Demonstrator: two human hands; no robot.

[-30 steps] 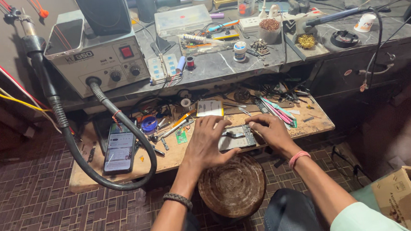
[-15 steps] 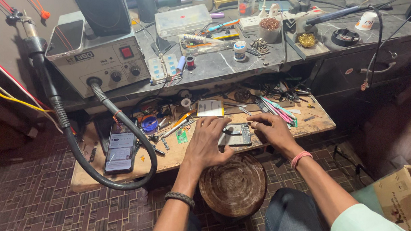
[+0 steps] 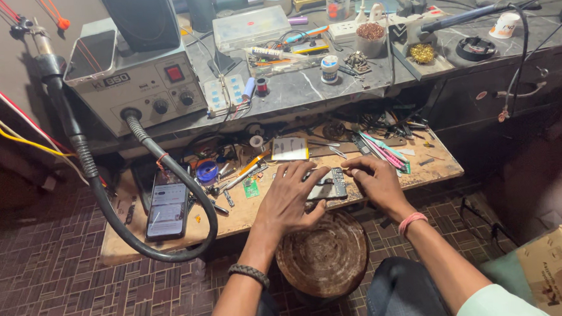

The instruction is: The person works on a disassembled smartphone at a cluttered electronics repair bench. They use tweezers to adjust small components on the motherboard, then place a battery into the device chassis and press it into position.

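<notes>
**Two hands on an opened phone at a cluttered repair bench**

Looking down from the head camera, the only view, I see both hands resting on a small opened phone (image 3: 327, 185) that lies flat on a low wooden board (image 3: 425, 169). I take this opened phone as my landmark.

On its near-left side, the left hand (image 3: 288, 200) lies palm down with fingers spread; its fingertips press on the phone's left edge, and the hand is flat rather than clenched. A dark braided band circles that wrist. On the phone's right side, the right hand (image 3: 376, 179) curls over the right edge, fingers bent and touching it; whether they pinch anything small I cannot tell. A pink band sits on that wrist.

Just beyond the phone lies a pale rectangular panel (image 3: 289, 149). To its left, near the left hand, sits a small green circuit board (image 3: 251, 189). Further left, a second phone (image 3: 167, 210) lies with its screen lit, ringed by a thick black hose (image 3: 185, 183). That hose runs up to a grey hot-air station (image 3: 140, 88) on the stone shelf well beyond and left of the opened phone. To the right of the opened phone lie pink and teal tweezers (image 3: 384, 151). Below it, nearer me, stands a round woven stool (image 3: 323, 256).
</notes>
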